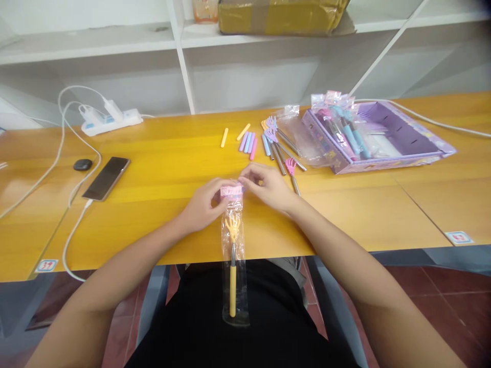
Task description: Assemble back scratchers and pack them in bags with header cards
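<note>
A yellow back scratcher (232, 276) with a hand-shaped head and a metal shaft lies inside a clear plastic bag (241, 245). The bag hangs over the table's front edge, against a black shirt. At its top is a pink printed header (231, 191). My left hand (205, 204) is closed on the header's left side, thumb in front. With thumb and forefinger, my right hand (264, 185) pinches the bag's upper right corner. Beyond the right hand lie a pink-headed back scratcher (291, 168) and several metal-shafted ones with purple heads (271, 134).
Loose coloured handle sleeves (247, 142) lie behind my hands. At the right stands a purple box (383, 162) of bagged back scratchers, beside empty plastic bags (310, 145). On the left are a phone (106, 179), a black mouse-like object (82, 164) and a power strip (115, 122) with white cables.
</note>
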The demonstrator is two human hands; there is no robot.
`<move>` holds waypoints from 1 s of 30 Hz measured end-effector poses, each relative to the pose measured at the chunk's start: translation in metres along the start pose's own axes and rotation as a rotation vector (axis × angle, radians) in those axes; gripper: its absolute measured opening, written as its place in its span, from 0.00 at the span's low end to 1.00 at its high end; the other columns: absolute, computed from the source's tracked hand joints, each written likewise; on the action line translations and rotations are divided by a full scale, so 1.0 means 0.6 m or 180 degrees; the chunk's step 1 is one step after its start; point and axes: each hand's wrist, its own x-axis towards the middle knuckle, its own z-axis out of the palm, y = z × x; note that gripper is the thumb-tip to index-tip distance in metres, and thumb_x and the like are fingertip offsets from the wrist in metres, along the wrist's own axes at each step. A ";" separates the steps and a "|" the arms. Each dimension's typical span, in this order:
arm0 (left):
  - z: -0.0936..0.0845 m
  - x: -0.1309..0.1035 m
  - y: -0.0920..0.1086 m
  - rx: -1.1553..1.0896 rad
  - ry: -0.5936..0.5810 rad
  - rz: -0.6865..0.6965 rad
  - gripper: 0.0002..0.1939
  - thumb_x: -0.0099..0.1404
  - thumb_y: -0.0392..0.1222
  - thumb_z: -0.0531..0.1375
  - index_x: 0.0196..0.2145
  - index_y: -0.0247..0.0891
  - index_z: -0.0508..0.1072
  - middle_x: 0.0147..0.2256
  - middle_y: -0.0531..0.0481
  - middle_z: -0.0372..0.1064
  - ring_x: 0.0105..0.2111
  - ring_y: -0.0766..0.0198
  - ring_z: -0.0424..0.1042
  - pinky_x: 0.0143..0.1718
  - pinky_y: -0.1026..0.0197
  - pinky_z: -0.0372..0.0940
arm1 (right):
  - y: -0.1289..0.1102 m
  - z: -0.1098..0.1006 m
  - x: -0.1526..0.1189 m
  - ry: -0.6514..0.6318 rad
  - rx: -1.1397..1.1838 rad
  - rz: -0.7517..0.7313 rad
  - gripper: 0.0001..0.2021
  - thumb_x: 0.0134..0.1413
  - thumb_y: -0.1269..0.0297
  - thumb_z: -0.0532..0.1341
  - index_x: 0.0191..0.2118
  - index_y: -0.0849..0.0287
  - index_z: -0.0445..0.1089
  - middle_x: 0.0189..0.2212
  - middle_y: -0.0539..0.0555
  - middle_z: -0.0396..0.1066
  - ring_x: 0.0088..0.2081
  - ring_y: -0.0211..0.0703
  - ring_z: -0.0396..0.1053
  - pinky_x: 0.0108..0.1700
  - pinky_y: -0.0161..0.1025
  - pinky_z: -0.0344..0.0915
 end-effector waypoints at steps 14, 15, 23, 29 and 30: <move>-0.014 0.004 0.007 0.0205 -0.0087 0.0014 0.14 0.72 0.34 0.60 0.51 0.44 0.80 0.52 0.45 0.76 0.50 0.56 0.76 0.49 0.55 0.71 | -0.003 0.003 -0.001 -0.0008 -0.0086 -0.0085 0.08 0.71 0.59 0.65 0.39 0.55 0.74 0.32 0.51 0.73 0.30 0.40 0.66 0.33 0.40 0.61; -0.014 0.004 0.006 0.0179 -0.0096 0.0000 0.13 0.72 0.35 0.60 0.50 0.43 0.81 0.51 0.44 0.77 0.51 0.56 0.77 0.49 0.55 0.72 | -0.003 0.004 -0.001 0.0001 -0.0100 -0.0097 0.08 0.71 0.60 0.65 0.38 0.56 0.74 0.32 0.51 0.73 0.30 0.40 0.66 0.33 0.40 0.61; 0.010 -0.005 -0.005 -0.0584 -0.0007 -0.0574 0.15 0.70 0.37 0.63 0.54 0.40 0.72 0.53 0.42 0.77 0.41 0.61 0.80 0.44 0.55 0.77 | -0.004 -0.001 -0.001 0.0158 -0.0191 -0.0047 0.08 0.70 0.61 0.65 0.37 0.56 0.73 0.32 0.50 0.73 0.30 0.39 0.64 0.34 0.40 0.60; 0.003 -0.002 -0.003 -0.0245 0.0081 -0.0503 0.09 0.70 0.37 0.64 0.47 0.40 0.74 0.51 0.44 0.75 0.42 0.61 0.79 0.42 0.59 0.76 | -0.003 -0.003 -0.001 0.0142 -0.0236 -0.0102 0.09 0.72 0.58 0.64 0.38 0.56 0.73 0.32 0.50 0.72 0.29 0.39 0.64 0.35 0.40 0.61; 0.003 -0.002 -0.004 -0.0337 0.0120 -0.0505 0.12 0.70 0.36 0.64 0.50 0.41 0.73 0.51 0.44 0.74 0.41 0.62 0.79 0.41 0.59 0.76 | -0.004 -0.004 -0.001 0.0122 -0.0204 -0.0118 0.11 0.72 0.57 0.64 0.38 0.56 0.73 0.32 0.50 0.72 0.30 0.40 0.65 0.35 0.40 0.61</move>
